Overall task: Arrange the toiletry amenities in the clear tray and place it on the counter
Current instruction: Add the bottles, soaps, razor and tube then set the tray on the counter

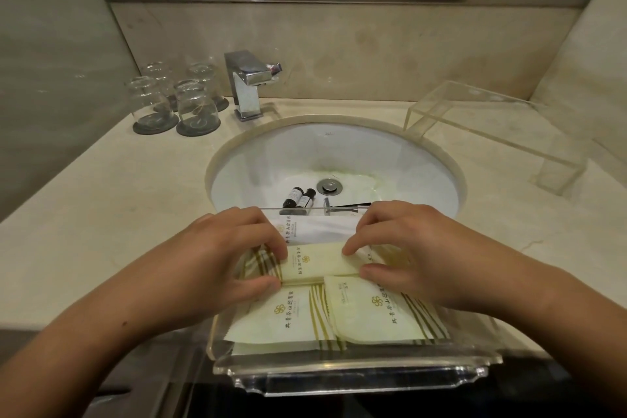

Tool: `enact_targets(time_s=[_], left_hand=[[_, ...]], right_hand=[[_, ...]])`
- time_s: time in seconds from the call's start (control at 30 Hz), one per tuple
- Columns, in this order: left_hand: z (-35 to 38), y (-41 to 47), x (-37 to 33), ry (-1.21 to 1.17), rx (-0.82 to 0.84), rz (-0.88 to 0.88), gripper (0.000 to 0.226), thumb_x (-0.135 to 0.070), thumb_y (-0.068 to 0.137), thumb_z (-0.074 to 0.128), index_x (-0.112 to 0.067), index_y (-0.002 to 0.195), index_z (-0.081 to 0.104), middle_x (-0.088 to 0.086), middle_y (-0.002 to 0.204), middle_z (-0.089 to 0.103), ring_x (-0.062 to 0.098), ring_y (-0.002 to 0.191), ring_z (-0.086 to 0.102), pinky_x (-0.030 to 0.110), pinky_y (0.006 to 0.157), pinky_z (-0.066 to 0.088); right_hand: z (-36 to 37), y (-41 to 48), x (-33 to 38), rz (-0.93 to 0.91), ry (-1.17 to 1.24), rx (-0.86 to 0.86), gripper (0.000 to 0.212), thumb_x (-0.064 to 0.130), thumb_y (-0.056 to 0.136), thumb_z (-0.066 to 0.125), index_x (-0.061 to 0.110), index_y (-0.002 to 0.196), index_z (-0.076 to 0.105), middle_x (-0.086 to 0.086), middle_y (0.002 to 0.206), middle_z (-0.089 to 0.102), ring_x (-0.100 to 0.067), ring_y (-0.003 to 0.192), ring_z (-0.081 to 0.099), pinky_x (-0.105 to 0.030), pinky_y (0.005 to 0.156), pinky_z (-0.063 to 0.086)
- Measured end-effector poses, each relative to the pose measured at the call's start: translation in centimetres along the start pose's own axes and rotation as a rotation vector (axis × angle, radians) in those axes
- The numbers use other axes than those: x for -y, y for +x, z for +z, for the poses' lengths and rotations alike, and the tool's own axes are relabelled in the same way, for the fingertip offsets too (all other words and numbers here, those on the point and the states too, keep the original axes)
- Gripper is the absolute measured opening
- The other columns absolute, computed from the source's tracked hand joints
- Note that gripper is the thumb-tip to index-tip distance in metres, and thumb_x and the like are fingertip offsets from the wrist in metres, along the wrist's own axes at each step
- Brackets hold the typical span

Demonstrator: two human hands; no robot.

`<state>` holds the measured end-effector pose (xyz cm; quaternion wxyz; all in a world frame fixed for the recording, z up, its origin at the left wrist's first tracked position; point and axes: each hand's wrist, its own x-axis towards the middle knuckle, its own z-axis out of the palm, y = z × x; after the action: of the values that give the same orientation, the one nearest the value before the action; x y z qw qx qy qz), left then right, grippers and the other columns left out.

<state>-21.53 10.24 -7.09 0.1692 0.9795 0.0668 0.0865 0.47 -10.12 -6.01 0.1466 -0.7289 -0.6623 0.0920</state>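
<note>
Clear tray (356,373), cream packet (315,263) pinched between fingers (274,248)

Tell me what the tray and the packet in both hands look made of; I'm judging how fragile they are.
Tray: clear, glossy rigid plastic, likely acrylic; its thick see-through rim glints.
Packet: matte cream paper or paper-like wrap, printed with a gold logo; the exact stock is unclear.
</note>
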Motion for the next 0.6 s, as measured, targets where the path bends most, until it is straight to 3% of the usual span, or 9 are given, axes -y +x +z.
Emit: enact_targets(time_s=[0.2,0.37,0.6], left_hand=[[-0.5,0.3,0.4,-0.043,-0.03,0.016,0.028,-0.07,0.082,0.056,-0.053,0.104,0.061,-0.029,0.112,0.056,0.001,0.112,0.057,0.025,0.088,0.05],[-1.6,2.5,1.3,-0.039,-0.14,-0.003,0.021,-0.062,0.09,0.054,-0.048,0.101,0.065,-0.026,0.109,0.06,0.004,0.11,0.057,0.016,0.081,0.042],[-2.1,6.6,3.6,-0.118,-0.202,-0.069,0.017,-0.052,0.09,0.058,-0.043,0.099,0.068,-0.021,0.106,0.066,0.001,0.107,0.058,0.02,0.079,0.043]], right_hand=[[-0.6,0.2,0.0,-0.011,0.029,-0.055,0.03,0.053,0.091,0.057,0.044,0.118,0.067,0.026,0.11,0.053,0.002,0.104,0.055,-0.024,0.088,0.049],[-2.1,1.8,-0.7,0.011,0.026,-0.169,0.024,0.046,0.09,0.063,0.039,0.111,0.073,0.02,0.104,0.06,-0.002,0.095,0.06,-0.014,0.078,0.044],[-4.0,5.1,-2.4,0.048,0.055,-0.219,0.022,0.044,0.088,0.062,0.037,0.104,0.075,0.016,0.098,0.065,-0.003,0.089,0.061,-0.006,0.069,0.038]])
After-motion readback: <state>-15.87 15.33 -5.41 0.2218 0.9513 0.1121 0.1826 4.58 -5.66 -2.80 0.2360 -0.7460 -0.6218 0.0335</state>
